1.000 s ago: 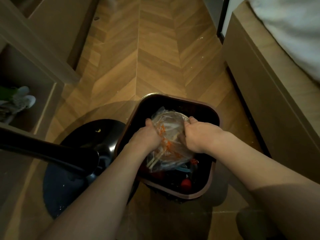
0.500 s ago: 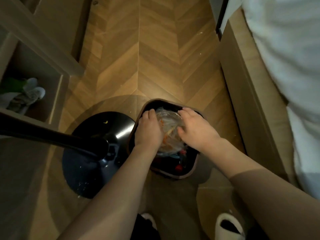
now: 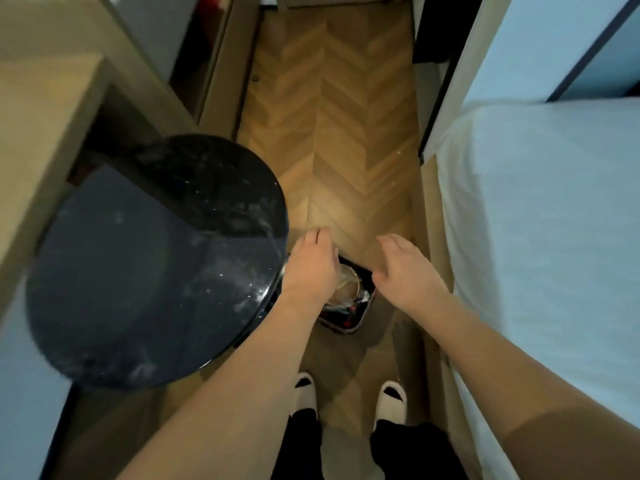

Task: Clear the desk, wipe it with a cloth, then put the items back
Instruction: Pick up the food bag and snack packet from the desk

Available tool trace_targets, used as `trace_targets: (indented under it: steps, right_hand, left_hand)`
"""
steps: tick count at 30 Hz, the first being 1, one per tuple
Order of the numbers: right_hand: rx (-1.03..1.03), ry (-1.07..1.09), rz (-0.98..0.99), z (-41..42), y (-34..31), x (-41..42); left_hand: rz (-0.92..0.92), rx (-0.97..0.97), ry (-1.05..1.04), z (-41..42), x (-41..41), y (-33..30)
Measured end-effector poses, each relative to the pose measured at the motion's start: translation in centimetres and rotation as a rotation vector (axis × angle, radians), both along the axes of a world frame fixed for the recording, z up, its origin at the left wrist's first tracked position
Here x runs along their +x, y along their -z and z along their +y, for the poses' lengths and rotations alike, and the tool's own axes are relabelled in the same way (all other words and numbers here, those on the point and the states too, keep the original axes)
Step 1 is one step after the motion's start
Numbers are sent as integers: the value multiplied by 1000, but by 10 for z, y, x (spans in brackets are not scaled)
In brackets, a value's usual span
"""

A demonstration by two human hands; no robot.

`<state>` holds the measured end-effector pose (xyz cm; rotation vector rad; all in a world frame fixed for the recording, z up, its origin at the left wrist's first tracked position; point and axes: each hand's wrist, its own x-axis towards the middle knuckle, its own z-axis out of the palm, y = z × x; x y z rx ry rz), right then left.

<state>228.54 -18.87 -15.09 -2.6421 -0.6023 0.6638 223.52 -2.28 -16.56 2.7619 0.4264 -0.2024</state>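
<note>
A dark trash bin (image 3: 349, 325) stands on the wooden floor below me, between my two arms. A clear plastic bag (image 3: 348, 289) with rubbish lies inside it. My left hand (image 3: 313, 265) hovers above the bin's left side with relaxed fingers and holds nothing. Over the bin's right side, my right hand (image 3: 403, 268) is spread with straight fingers, also with nothing in it. Both hands are apart from the bag.
A round black stool seat (image 3: 156, 265) fills the left, close to my left arm. A light wooden desk (image 3: 38, 133) is at far left. A bed with white sheets (image 3: 540, 237) runs along the right. My slippered feet (image 3: 391, 400) stand below the bin.
Both hands have let go of the plastic bag and lifted off the bin. My head has risen, so the bin looks smaller and the stool seat and bed have come into view.
</note>
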Motion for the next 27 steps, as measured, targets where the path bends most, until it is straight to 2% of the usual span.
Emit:
trace_targets:
  steps: [3,6,17,27]
  right_hand:
    - [7,-6,-14,-1,-67,-15]
    - [27,-25,-40,8,-97,-25]
    - [131,-140,-53,140,-140,-88]
    - [136,-433,-111,265,-158,-158]
  left_hand:
    - [-60,-20,-19,0,-16,-73]
    - [-105,-13,-72,13,-32,-107]
    - [-176,39,-307,129,-140,-150]
    - [-208,30,-681,222,-262,-161]
